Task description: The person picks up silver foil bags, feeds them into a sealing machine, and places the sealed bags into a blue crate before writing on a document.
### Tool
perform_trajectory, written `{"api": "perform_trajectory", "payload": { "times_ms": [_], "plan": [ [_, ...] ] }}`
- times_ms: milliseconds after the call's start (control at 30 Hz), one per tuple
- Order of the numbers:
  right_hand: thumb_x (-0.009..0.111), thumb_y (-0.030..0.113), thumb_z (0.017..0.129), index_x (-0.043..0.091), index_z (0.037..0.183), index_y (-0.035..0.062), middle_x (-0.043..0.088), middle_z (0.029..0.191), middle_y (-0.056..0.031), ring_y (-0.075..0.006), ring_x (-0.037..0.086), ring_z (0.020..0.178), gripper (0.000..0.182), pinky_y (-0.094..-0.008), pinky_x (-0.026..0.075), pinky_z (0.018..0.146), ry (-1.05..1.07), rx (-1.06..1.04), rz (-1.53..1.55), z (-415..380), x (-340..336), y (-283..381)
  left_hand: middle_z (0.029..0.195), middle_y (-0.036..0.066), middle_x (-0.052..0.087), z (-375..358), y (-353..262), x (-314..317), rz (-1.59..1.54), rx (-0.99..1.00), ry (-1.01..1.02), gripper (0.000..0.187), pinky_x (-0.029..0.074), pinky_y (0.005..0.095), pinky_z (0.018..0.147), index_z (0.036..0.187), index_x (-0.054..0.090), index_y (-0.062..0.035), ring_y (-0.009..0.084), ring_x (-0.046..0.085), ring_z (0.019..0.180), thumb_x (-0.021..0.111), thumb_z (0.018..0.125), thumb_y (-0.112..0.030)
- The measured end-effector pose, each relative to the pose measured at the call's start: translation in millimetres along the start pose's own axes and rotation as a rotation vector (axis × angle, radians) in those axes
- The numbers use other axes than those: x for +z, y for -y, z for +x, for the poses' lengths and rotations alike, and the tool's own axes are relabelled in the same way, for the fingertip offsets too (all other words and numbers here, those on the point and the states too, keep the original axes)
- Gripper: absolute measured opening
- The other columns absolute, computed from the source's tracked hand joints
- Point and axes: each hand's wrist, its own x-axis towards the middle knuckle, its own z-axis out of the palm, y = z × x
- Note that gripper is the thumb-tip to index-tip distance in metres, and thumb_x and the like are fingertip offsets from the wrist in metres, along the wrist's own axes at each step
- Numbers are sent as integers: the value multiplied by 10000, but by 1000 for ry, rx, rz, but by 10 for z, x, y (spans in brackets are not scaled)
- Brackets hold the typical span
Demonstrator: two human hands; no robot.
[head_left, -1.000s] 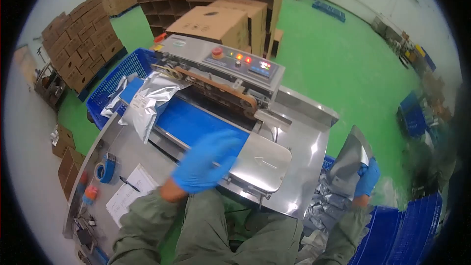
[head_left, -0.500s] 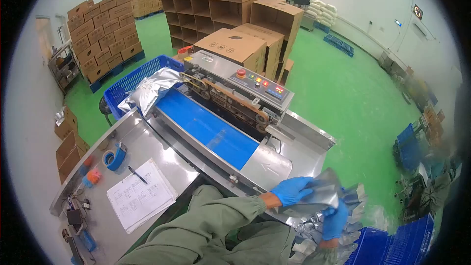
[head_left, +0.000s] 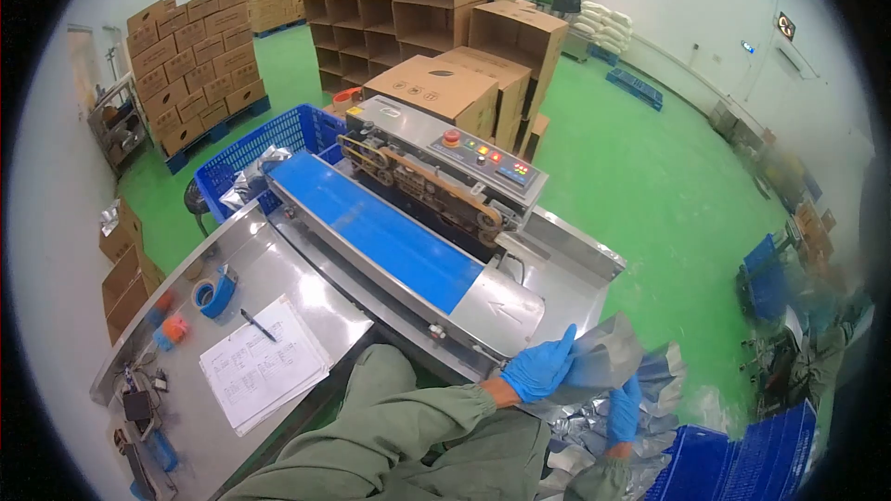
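A silver foil bag [head_left: 603, 351] is between my two blue-gloved hands at the lower right. My left hand [head_left: 540, 367] holds the bag's left side, with fingers pressed to it. My right hand [head_left: 624, 411] grips its lower right edge. More silver bags [head_left: 661, 380] lie beneath and beside my hands. Just up and left of them is the sealing machine [head_left: 445, 153] with its blue conveyor belt [head_left: 380, 227], which carries no bag. Another silver bag [head_left: 252, 181] rests in the blue basket [head_left: 302, 125] at the belt's far end.
Papers [head_left: 263, 366] with a pen [head_left: 258, 326] and blue tape [head_left: 215, 294] lie on the steel table [head_left: 306, 289]. Cardboard boxes [head_left: 432, 88] stand behind the machine. Blue crates [head_left: 742, 455] are at the lower right.
The silver bag at the belt's far end has dropped off into the blue basket. My left hand has shifted slightly left and its fingers point up more along the held bag.
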Motion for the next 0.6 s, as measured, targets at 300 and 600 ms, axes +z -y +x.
{"api": "perform_trajectory", "payload": {
  "times_ms": [300,600],
  "plan": [
    [505,-10,829,583,896,-7,531,786,-6,-131,473,765,102,-281,414,717,-212,-222,-274,-75,30,3,933,149,636,-245,199,-338,-428,10,-113,301,486,341,700,1159,541,9,224,618,790,466,929,-170],
    [468,71,859,481,713,-18,438,690,-8,-109,390,672,171,-277,362,613,-383,-176,31,401,854,959,743,-1,567,632,245,-1136,-682,-221,-480,263,428,261,628,922,622,6,75,477,692,492,936,-223]
  ]
}}
